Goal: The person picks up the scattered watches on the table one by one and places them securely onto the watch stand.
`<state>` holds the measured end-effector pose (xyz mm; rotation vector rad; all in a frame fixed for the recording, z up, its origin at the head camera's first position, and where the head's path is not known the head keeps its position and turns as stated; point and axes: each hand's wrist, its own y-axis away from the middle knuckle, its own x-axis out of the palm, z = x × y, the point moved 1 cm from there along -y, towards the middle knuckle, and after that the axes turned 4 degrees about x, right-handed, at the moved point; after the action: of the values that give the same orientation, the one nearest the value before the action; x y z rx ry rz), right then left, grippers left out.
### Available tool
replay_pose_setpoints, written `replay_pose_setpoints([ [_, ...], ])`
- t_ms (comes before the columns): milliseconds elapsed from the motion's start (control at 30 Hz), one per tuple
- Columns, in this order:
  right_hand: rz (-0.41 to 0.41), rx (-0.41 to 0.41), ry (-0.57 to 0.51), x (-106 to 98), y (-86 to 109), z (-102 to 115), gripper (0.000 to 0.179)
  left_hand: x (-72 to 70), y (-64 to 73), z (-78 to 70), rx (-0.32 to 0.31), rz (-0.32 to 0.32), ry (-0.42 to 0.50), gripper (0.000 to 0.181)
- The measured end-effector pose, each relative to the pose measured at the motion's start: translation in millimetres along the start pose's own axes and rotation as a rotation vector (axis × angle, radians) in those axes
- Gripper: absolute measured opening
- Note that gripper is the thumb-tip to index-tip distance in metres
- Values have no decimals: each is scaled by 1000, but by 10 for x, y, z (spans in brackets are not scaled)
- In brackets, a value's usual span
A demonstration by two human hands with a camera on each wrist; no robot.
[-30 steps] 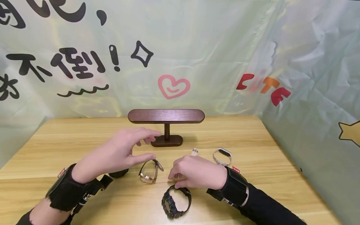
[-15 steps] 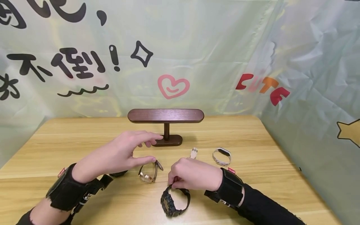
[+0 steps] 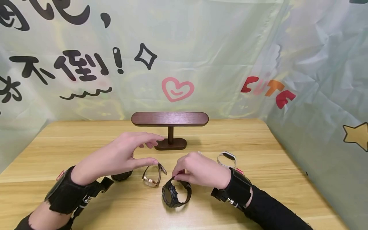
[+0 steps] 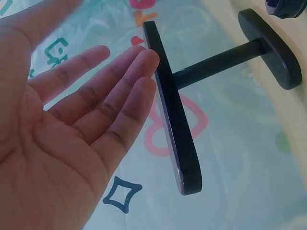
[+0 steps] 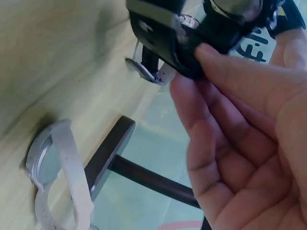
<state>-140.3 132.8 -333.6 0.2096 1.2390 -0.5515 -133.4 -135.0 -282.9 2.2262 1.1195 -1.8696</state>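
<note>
My right hand [image 3: 199,171] pinches the strap of a black chunky watch [image 3: 170,195] between thumb and fingers, in front of the display stand. In the right wrist view the thumb presses the black strap [image 5: 156,40] against the fingers. My left hand [image 3: 123,156] holds nothing; its fingers are extended and the thumb is spread apart, beside the dark wooden stand [image 3: 169,118]. Below the left thumb in the head view stands a rose-gold watch [image 3: 150,182] with a dark strap, partly overlapped by the thumb tip.
Behind the left wrist another black watch [image 3: 122,176] is partly hidden. A white fitness band [image 3: 229,156] stands right of the right hand. The right wrist view shows a white-strapped watch [image 5: 72,163], which the right hand mostly covers in the head view. A printed cloth [image 3: 218,64] hangs behind the table.
My right hand has taken hold of the black watch's strap and moved it away from me, slightly left. The left hand has barely moved.
</note>
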Motion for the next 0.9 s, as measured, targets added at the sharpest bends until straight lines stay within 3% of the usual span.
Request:
replay_pose_setpoints([
  [200,-171,70,-24,-55,8,-35,9,-16,21,-18,-28,22,34,74],
  [433,-312,156,-105,-128,31,-51,10,-37,24,-52,-50,22,37,78],
  [667,-459,169,-150,-164,53,-72,14,-29,4,-107,9,2,10,88],
  [900,-593,131,-120,-215,53,-70,15,10,-36,-174,61,-85,1,90],
])
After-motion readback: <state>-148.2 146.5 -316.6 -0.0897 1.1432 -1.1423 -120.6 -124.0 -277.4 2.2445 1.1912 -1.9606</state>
